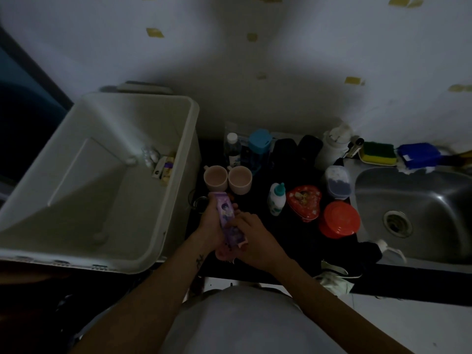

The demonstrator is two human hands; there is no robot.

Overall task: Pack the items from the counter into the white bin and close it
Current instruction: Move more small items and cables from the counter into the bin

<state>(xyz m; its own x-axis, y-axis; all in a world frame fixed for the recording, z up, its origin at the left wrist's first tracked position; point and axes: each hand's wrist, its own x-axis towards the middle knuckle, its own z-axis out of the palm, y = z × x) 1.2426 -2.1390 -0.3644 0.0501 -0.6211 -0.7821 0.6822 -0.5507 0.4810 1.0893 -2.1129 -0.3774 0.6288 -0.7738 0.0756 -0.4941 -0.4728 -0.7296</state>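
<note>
Purple carton clamped in both our hands: left hand wraps its middle, right hand curls over the near end. We hold it above the dark counter, just right of the open white bin. Small packets lie in the bin's far corner. Two pink mugs stand just beyond the carton.

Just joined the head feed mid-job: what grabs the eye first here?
The big white bin stands open at left, holding only a few small packets in its far corner. At centre, the left hand and right hand both grip a purple box. Right of them, a red round container stands out beside the steel sink.
</note>
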